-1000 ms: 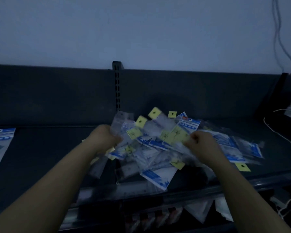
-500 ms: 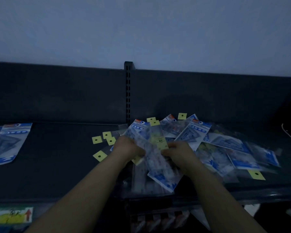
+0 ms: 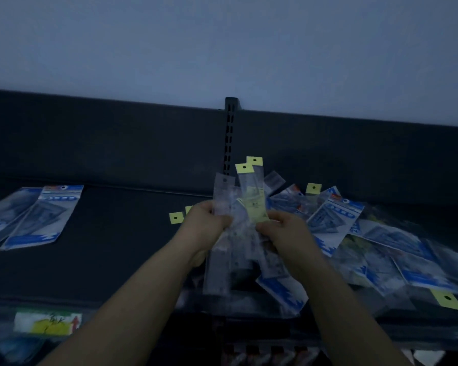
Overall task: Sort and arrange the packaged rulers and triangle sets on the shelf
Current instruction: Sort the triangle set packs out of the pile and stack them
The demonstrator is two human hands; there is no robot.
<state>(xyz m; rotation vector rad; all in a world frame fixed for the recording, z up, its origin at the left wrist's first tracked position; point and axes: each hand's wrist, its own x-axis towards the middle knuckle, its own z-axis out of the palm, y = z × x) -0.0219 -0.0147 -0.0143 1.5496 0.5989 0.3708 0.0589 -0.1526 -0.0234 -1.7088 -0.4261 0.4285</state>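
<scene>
over shelf (image 3: 117,233), rulers (image 3: 249,196) in both hands (image 3: 206,224) (image 3: 284,229)

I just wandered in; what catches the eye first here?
At the centre, the left hand and right hand grip a fanned bunch of clear ruler packs with yellow tags. To their right a messy heap of blue-and-white packets sprawls over the dark shelf; a few tidy packets lie far left.

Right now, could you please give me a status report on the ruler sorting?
Left hand, right hand: both holding fanned clear-plastic ruler packs with yellow tags. Loose blue-and-white packet pile at right. Sorted blue-and-white packets far left.
</scene>
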